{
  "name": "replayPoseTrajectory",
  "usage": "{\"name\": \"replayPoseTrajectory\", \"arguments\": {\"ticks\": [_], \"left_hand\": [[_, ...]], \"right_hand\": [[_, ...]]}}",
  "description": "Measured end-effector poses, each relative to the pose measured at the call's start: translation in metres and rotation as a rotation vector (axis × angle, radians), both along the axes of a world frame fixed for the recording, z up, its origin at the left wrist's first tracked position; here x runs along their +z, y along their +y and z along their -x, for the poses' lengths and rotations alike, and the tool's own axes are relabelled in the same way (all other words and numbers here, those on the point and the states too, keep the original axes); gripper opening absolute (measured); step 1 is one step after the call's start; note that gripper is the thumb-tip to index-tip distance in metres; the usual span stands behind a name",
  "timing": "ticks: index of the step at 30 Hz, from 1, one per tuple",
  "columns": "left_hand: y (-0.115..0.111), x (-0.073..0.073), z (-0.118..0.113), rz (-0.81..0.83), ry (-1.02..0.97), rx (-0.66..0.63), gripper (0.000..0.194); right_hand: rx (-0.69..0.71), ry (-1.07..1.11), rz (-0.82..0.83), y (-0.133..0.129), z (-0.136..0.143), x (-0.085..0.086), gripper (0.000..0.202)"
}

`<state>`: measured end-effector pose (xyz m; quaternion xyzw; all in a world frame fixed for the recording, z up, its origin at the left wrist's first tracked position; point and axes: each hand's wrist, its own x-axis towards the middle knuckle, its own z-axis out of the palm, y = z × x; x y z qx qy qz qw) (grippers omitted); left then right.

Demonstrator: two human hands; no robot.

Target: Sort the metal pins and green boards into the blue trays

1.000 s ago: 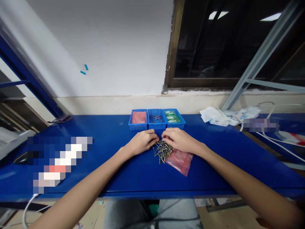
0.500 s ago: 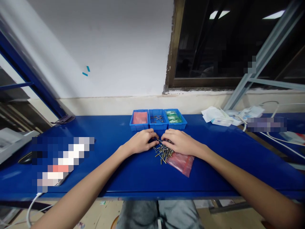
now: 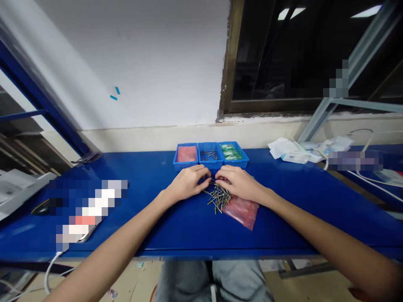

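My left hand (image 3: 190, 183) and right hand (image 3: 241, 181) curl at the pins (image 3: 219, 197); whether either grips one, I cannot tell; they lie heaped on the table (image 3: 176, 230), probably so both hands reach; the bag (image 3: 243, 212) adjoins them.

Three blue plastic bins (image 3: 210, 165) stand at the rear edge of the bench (image 3: 299, 184). Nearer the front edge lie one loose pink bag (image 3: 242, 213) and one pile of metal fasteners (image 3: 218, 197), individually uncountable.
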<state>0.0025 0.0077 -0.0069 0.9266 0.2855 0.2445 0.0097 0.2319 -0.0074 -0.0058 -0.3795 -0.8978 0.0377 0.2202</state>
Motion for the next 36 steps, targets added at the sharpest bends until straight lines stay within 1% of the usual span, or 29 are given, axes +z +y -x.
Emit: {"name": "replayPoseTrajectory", "arguments": {"ticks": [7,8,10,12,13,15,17,22,26,29,33,36], "left_hand": [[-0.003,-0.003,-0.003,-0.008,-0.143,-0.040,0.015],[-0.003,-0.003,-0.003,0.004,-0.158,-0.038,0.017],[-0.004,-0.003,-0.003,0.040,-0.184,-0.034,0.029],[-0.004,-0.003,-0.003,0.057,-0.194,-0.040,0.038],[-0.004,-0.003,-0.003,0.048,-0.191,-0.049,0.037],[-0.003,-0.003,-0.002,0.002,-0.183,-0.067,0.027],[-0.002,-0.004,-0.002,-0.047,-0.176,-0.068,0.021],[-0.002,-0.006,-0.003,-0.161,-0.198,0.007,0.016],[-0.003,-0.008,-0.004,-0.198,-0.219,0.008,0.018],[-0.002,-0.008,-0.005,-0.180,-0.272,0.007,0.017],[-0.004,-0.007,-0.008,-0.119,-0.318,-0.011,0.017],[-0.007,-0.006,-0.011,-0.086,-0.371,-0.009,0.028]], "right_hand": [[0.029,0.108,-0.016,-0.002,0.005,-0.003,0.014],[0.031,0.133,-0.010,-0.003,0.006,-0.003,0.013],[0.021,0.193,0.019,-0.004,0.007,-0.002,0.013],[-0.006,0.261,0.089,-0.006,0.010,-0.001,0.012],[-0.022,0.297,0.134,-0.006,0.011,-0.001,0.012],[-0.054,0.367,0.213,-0.008,0.014,-0.001,0.011],[-0.072,0.411,0.250,-0.009,0.016,-0.002,0.012],[-0.050,0.412,0.220,-0.012,0.018,-0.001,0.012],[-0.014,0.417,0.185,-0.015,0.017,0.003,0.015],[-0.011,0.448,0.181,-0.014,0.017,0.004,0.014],[-0.046,0.462,0.147,-0.010,0.017,0.001,0.013],[-0.049,0.437,0.140,-0.009,0.017,-0.001,0.012]]}}
